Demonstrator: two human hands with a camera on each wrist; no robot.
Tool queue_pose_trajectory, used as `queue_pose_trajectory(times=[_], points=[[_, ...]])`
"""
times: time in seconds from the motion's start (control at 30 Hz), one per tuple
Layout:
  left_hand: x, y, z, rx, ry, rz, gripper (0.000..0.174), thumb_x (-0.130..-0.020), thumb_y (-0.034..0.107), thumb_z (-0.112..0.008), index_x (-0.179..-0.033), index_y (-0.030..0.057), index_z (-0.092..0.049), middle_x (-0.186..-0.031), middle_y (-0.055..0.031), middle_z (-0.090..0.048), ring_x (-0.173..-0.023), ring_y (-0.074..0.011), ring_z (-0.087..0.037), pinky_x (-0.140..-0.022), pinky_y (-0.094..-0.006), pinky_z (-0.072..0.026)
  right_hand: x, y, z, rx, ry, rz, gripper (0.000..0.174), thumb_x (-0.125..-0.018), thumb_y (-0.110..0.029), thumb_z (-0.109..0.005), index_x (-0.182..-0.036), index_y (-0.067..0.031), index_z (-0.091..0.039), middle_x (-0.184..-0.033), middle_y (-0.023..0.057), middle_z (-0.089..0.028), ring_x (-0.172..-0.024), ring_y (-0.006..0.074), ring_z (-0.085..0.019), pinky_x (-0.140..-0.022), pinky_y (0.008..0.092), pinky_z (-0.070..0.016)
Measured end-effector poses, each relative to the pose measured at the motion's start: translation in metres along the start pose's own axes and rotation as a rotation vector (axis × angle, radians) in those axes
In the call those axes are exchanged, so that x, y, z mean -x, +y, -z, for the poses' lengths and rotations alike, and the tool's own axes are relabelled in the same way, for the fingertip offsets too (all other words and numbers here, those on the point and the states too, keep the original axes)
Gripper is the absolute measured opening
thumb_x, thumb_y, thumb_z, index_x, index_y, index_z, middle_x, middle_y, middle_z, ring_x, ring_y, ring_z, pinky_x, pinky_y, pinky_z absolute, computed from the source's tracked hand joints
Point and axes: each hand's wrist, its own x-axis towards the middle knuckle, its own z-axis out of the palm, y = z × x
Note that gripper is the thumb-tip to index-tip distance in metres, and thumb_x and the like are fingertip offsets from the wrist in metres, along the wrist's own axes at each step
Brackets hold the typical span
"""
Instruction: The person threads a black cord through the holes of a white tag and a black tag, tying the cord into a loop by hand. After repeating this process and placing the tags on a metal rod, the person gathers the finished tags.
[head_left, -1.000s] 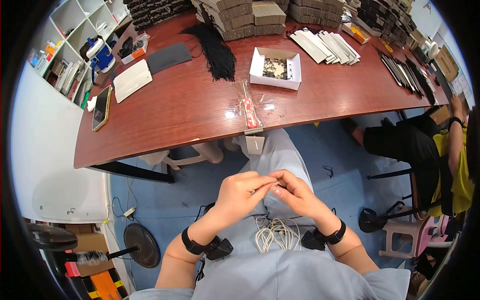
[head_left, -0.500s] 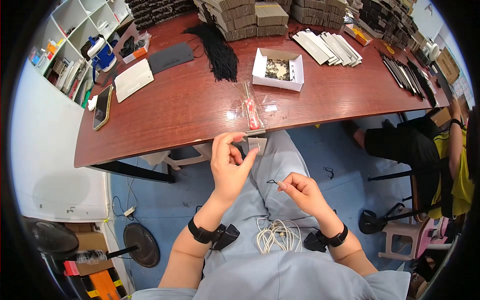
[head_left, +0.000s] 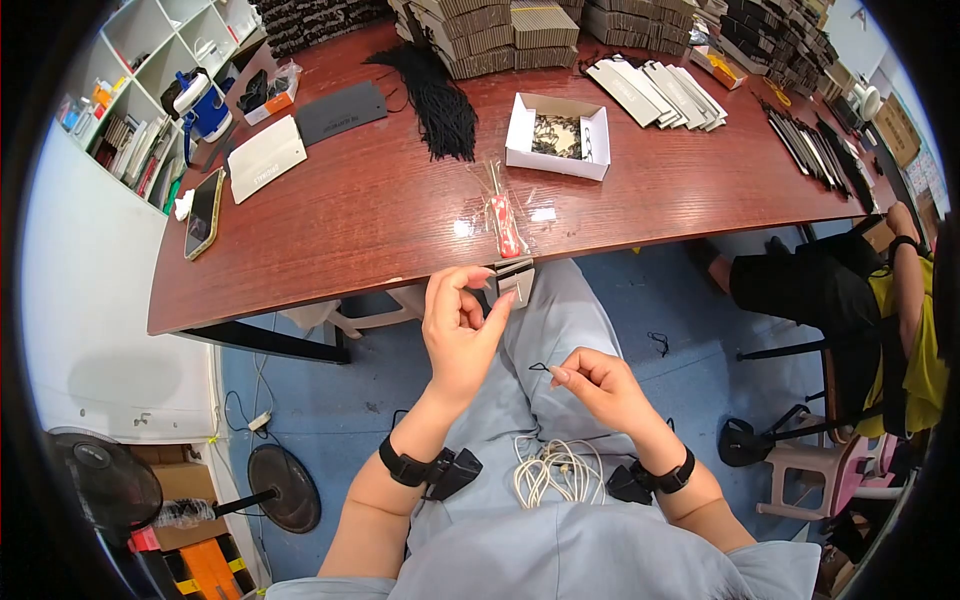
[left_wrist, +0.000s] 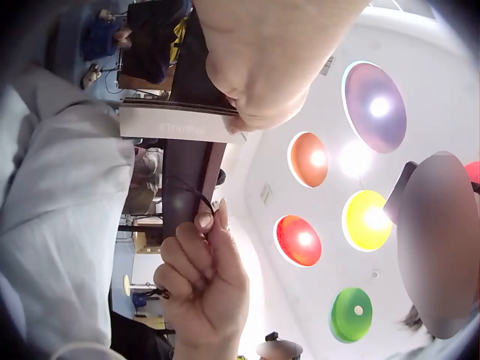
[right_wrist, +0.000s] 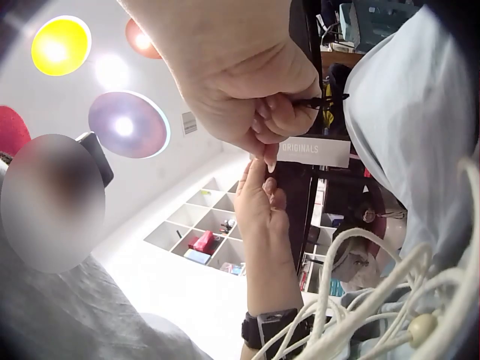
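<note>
Near the table's front edge, my left hand (head_left: 460, 325) pinches a small stack of pale tags (head_left: 519, 289) between thumb and fingers. Printed lettering shows on the outer tag (left_wrist: 176, 124) in the left wrist view, with darker layers along one side. Lower and to the right, my right hand (head_left: 605, 390) pinches a thin black cord (head_left: 538, 367), its small loop sticking out toward the left. The cord (right_wrist: 326, 100) also emerges from the right fingers in the right wrist view. The cord and tags are apart in the head view.
On the red-brown table (head_left: 360, 220) lie a red-handled tool (head_left: 503, 225), a white box (head_left: 558, 165), black cords (head_left: 435, 105), white tags (head_left: 655, 92) and a phone (head_left: 204, 215). White cable (head_left: 555, 475) rests on the lap. Another person (head_left: 880, 330) sits at right.
The hands, together a second ago, have separated. My left hand has moved up to the tags, while the right holds the cord lower down. The tags have since tilted, showing dark layers.
</note>
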Motion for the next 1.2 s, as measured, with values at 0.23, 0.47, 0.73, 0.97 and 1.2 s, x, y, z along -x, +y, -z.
queue_pose_trajectory(times=[0.23,0.47,0.73,0.97,1.2], points=[[0.002,0.001,-0.003,0.016,0.004,-0.017,0.02,-0.067,-0.004,-0.063,-0.084,-0.0004,-0.054,-0.086,-0.0019,-0.044,-0.05,-0.0001,-0.035,-0.044,-0.0131,-0.0279,0.0,0.0,0.0,0.018,0.008,-0.007,0.018,-0.081,-0.017,-0.054,-0.071,-0.0016,-0.053,-0.058,-0.0048,-0.047,-0.052,0.0006,-0.035,-0.045,0.0169,-0.0289],[0.007,-0.01,-0.006,-0.027,-0.054,0.024,0.013,-0.068,-0.001,-0.064,-0.08,-0.0026,-0.06,-0.078,-0.0013,-0.046,-0.052,-0.0009,-0.037,-0.044,-0.0146,-0.0283,-0.007,-0.016,0.001,-0.049,0.013,0.093,0.015,-0.081,-0.015,-0.054,-0.075,-0.0017,-0.055,-0.064,-0.0032,-0.053,-0.056,0.0008,-0.04,-0.049,0.016,-0.0329],[0.006,-0.017,-0.006,-0.044,-0.047,-0.007,0.012,-0.068,0.001,-0.063,-0.078,-0.0027,-0.059,-0.072,-0.0026,-0.048,-0.046,-0.0041,-0.036,-0.041,-0.0188,-0.0302,-0.041,-0.029,-0.001,-0.229,0.075,0.159,0.017,-0.082,-0.019,-0.052,-0.076,-0.003,-0.056,-0.062,-0.0049,-0.049,-0.055,-0.0002,-0.037,-0.049,0.0155,-0.0291],[0.006,-0.017,-0.006,-0.037,-0.055,0.018,0.012,-0.068,0.003,-0.064,-0.077,-0.0031,-0.059,-0.072,-0.0026,-0.048,-0.046,-0.004,-0.036,-0.042,-0.0186,-0.0302,-0.042,-0.024,0.01,-0.331,0.079,0.072,0.023,-0.083,-0.027,-0.051,-0.072,-0.0069,-0.056,-0.047,-0.0106,-0.032,-0.042,-0.0014,-0.023,-0.038,0.017,-0.0157],[0.007,-0.012,-0.004,-0.05,-0.087,0.047,0.011,-0.07,-0.001,-0.061,-0.081,-0.0022,-0.06,-0.074,-0.0005,-0.045,-0.055,-0.0032,-0.039,-0.046,-0.0161,-0.0306,-0.042,-0.035,0.004,-0.357,0.032,0.07,0.023,-0.083,-0.027,-0.051,-0.072,-0.0066,-0.056,-0.047,-0.01,-0.033,-0.042,-0.0011,-0.023,-0.038,0.0166,-0.0164]])
